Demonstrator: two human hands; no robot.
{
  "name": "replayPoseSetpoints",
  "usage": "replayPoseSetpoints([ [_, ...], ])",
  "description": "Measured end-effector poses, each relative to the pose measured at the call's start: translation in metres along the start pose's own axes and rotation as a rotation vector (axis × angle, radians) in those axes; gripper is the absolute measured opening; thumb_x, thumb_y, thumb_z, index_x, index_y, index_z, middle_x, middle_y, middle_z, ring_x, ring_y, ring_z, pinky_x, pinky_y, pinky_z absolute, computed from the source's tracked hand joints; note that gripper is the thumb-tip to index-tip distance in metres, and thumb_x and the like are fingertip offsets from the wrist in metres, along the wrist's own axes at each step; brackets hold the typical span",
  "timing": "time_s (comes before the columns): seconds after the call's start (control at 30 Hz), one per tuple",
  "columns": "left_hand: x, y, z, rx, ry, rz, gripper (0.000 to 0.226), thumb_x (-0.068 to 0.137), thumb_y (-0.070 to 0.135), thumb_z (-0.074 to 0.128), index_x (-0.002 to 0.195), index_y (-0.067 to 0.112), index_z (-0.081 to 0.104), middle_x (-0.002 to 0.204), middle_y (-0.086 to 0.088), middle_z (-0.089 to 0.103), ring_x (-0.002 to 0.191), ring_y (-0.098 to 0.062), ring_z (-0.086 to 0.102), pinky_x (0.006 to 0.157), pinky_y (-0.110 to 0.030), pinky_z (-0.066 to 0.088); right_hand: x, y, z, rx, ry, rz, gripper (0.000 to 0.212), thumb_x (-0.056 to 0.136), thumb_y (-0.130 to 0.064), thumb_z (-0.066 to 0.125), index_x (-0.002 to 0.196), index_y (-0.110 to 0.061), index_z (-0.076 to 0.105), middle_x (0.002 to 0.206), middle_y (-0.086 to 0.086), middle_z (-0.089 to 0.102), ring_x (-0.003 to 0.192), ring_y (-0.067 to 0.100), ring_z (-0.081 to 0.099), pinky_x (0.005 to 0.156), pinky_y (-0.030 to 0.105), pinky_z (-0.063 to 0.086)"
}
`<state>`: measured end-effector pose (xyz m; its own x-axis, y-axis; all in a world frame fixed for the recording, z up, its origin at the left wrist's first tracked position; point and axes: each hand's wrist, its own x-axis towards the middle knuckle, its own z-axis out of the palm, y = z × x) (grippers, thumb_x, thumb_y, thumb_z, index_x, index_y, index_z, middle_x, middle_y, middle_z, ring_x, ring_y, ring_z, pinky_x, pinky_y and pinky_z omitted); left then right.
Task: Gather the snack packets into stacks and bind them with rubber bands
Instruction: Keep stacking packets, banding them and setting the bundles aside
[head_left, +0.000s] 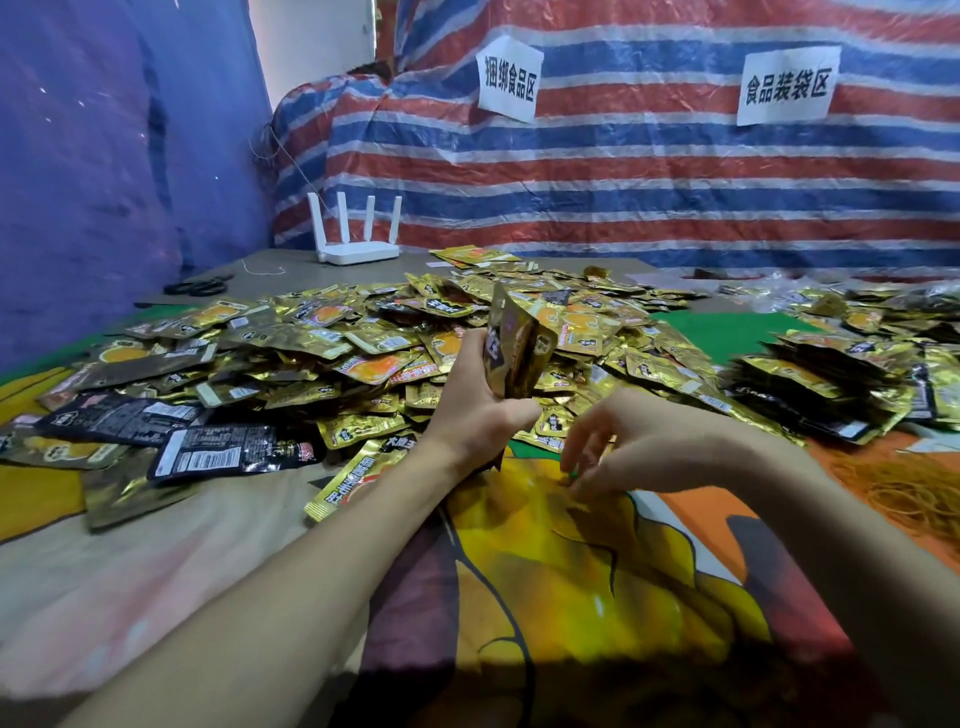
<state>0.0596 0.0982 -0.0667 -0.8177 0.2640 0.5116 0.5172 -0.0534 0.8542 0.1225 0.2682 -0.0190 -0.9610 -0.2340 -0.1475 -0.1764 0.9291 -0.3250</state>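
Note:
My left hand (475, 400) grips a small upright stack of gold snack packets (517, 345) above the near edge of a big loose heap of gold and black packets (322, 353). My right hand (618, 441) hovers low just right of it, fingertips pinched together over the cloth on something small; what it pinches is too small to tell. A pile of tan rubber bands (904, 488) lies at the right, apart from both hands.
Bundled packets (831, 384) are heaped at the right. A white router (358, 244) and black scissors (200, 286) sit at the table's back left. A striped tarp with two paper signs (509, 78) hangs behind. A patterned cloth (571, 597) covers the near table.

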Motion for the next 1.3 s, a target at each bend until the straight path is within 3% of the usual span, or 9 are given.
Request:
replayPoseSetpoints([
  [0.2,-0.007,0.002,0.005,-0.009,-0.062,0.005,0.056,0.068,0.012,0.074,0.116,0.006,0.046,0.100,-0.001,0.060,0.082,0.006,0.061,0.076,-0.012,0.049,-0.012,-0.009,0.006,-0.079,-0.002,-0.016,0.012,0.080,-0.030,0.083,0.091,-0.029,0.081,0.086,-0.010,0.075,0.079,0.009,0.068,0.064,0.025,0.051],
  [0.4,-0.004,0.010,0.001,-0.160,-0.094,-0.088,0.049,0.057,0.003,0.061,0.103,-0.008,0.049,0.074,-0.003,0.047,0.060,-0.012,0.047,0.054,-0.020,0.041,-0.013,-0.003,0.008,-0.141,-0.024,0.007,0.010,0.090,-0.025,0.069,0.090,-0.018,0.077,0.089,0.003,0.075,0.078,0.014,0.067,0.075,0.038,0.057],
  [0.6,-0.001,0.011,0.001,-0.199,-0.084,-0.136,0.040,0.055,0.004,0.059,0.095,-0.002,0.061,0.091,-0.010,0.070,0.059,-0.015,0.055,0.054,-0.025,0.047,0.010,0.005,0.003,0.239,0.616,-0.019,0.011,0.097,-0.020,0.065,0.090,-0.014,0.072,0.083,-0.004,0.067,0.078,0.012,0.061,0.066,0.025,0.047],
  [0.73,0.000,0.011,-0.001,-0.182,-0.052,-0.186,0.023,0.056,0.008,0.059,0.079,0.006,0.063,0.060,0.005,0.064,0.053,-0.011,0.054,0.051,-0.019,0.043,0.037,-0.008,0.007,0.385,0.817,-0.097,0.009,0.094,-0.021,0.069,0.090,-0.014,0.073,0.077,-0.007,0.067,0.070,0.004,0.060,0.059,0.016,0.045],
  [0.8,0.003,0.013,-0.003,-0.164,-0.040,-0.214,0.013,0.055,0.009,0.059,0.068,0.005,0.058,0.054,0.007,0.060,0.053,-0.007,0.055,0.051,-0.018,0.043,0.045,-0.014,0.012,0.474,0.846,-0.165,0.008,0.093,-0.017,0.071,0.085,-0.016,0.073,0.070,-0.010,0.066,0.063,-0.001,0.062,0.054,0.013,0.044],
  [0.93,0.007,0.015,-0.007,-0.196,0.076,-0.289,0.024,0.055,0.010,0.062,0.077,0.001,0.062,0.065,-0.008,0.056,0.054,-0.014,0.050,0.059,-0.030,0.041,0.056,-0.012,0.026,0.487,0.854,-0.217,0.005,0.090,-0.018,0.074,0.085,-0.017,0.076,0.075,-0.004,0.069,0.071,0.011,0.064,0.066,0.032,0.054],
  [1.07,0.010,0.015,-0.013,-0.242,0.161,-0.412,0.028,0.060,0.012,0.065,0.078,-0.010,0.068,0.072,-0.010,0.060,0.057,-0.015,0.049,0.058,-0.031,0.039,0.057,-0.001,0.027,0.545,0.789,-0.227,0.003,0.091,-0.018,0.074,0.088,-0.019,0.075,0.077,-0.002,0.069,0.072,0.016,0.064,0.066,0.032,0.054],
  [1.17,0.013,0.014,-0.017,-0.428,0.078,-0.474,0.013,0.058,0.007,0.062,0.067,0.006,0.071,0.078,-0.013,0.061,0.056,-0.015,0.048,0.056,-0.031,0.038,0.057,0.003,0.030,0.574,0.741,-0.202,0.002,0.090,-0.019,0.075,0.089,-0.018,0.077,0.076,-0.001,0.070,0.071,0.018,0.065,0.063,0.034,0.052],
  [1.3,0.015,0.011,-0.019,-0.545,-0.105,-0.533,0.039,0.060,0.007,0.057,0.098,0.004,0.050,0.068,-0.004,0.052,0.056,-0.015,0.047,0.055,-0.030,0.039,0.058,0.002,0.033,0.585,0.714,-0.191,0.003,0.089,-0.020,0.076,0.088,-0.018,0.077,0.076,-0.003,0.071,0.069,0.009,0.064,0.062,0.025,0.050],
])
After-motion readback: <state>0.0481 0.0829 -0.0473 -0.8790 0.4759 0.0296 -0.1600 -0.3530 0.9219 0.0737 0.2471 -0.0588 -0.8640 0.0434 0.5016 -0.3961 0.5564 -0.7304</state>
